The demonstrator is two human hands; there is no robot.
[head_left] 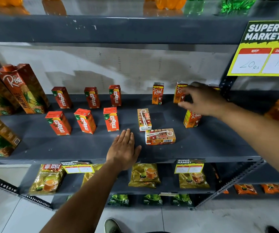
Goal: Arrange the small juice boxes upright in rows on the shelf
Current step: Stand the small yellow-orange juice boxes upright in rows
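Six red Maaza juice boxes (111,118) stand upright in two rows of three on the dark grey shelf (85,148). To their right, orange Real juice boxes stand upright: one at the back (157,93), one (178,94) at my right hand's fingertips, one nearer the front (191,119). Another is mostly hidden behind my right hand. Two Real boxes lie flat, one (144,119) pointing away, one (160,136) lying sideways. My right hand (202,100) has its fingers spread, touching the back box's right edge. My left hand (124,148) rests flat and empty on the shelf.
Tall Real pineapple cartons (23,88) stand at the shelf's left end. A yellow supermarket price sign (263,49) hangs at the upper right. Tea packets (143,175) fill the shelf below. Bottles stand on the shelf above. My shoe (111,226) is on the tiled floor.
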